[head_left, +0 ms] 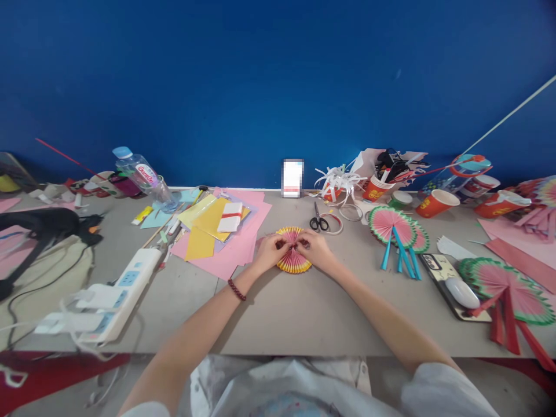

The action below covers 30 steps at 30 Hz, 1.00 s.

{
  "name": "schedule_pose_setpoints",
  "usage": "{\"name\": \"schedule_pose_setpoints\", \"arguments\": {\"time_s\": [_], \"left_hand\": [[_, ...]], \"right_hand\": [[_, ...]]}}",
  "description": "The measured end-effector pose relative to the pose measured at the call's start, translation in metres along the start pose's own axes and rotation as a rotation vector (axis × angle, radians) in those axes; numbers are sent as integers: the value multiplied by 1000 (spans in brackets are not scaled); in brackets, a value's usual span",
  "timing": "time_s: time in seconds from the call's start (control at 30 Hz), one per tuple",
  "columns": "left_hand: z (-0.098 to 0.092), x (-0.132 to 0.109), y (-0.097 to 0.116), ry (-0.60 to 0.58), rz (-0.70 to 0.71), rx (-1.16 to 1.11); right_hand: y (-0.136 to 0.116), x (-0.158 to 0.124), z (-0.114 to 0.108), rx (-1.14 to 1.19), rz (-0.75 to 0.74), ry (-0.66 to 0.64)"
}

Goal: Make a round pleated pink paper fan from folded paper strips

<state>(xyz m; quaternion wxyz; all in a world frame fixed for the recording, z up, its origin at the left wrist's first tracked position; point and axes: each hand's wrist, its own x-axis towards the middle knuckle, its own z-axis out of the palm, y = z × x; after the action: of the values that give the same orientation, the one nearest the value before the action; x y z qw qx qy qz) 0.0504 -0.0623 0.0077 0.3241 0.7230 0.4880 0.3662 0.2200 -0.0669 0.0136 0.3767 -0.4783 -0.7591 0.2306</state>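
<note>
A round pleated paper fan (pixel 294 265), pink in the middle with a yellow rim, lies on the grey table in front of me. My left hand (pixel 273 252) is closed at its left side, fingertips pinched near the centre. From the right, my right hand (pixel 313 249) pinches close to the same spot, so the two sets of fingertips nearly meet. The fingers hide part of the fan's centre. Black-handled scissors (pixel 318 220) lie just beyond my right hand, beside a roll of tape (pixel 332 224).
Pink sheets (pixel 256 231) and yellow paper (pixel 200 243) lie to the left, near a white power strip (pixel 130 289) and a leaning bottle (pixel 145 176). Finished-looking fans (pixel 393 226), a phone with a mouse (pixel 462 292) and paper cups (pixel 438 202) stand right. A blue wall (pixel 278 87) rises behind.
</note>
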Motion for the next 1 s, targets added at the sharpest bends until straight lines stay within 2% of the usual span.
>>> {"name": "schedule_pose_setpoints", "arguments": {"time_s": [0.2,0.47,0.67,1.0], "left_hand": [[-2,0,4,19,3,35],[-1,0,2,18,7,18],[-3,0,3,-8,1,9],[-3,0,4,17,9,23]], "right_hand": [[-4,1,-4,2,25,-5],[-2,0,-8,87,34,-113],[3,2,-5,62,3,-100],[-5,1,-5,72,51,-86]]}}
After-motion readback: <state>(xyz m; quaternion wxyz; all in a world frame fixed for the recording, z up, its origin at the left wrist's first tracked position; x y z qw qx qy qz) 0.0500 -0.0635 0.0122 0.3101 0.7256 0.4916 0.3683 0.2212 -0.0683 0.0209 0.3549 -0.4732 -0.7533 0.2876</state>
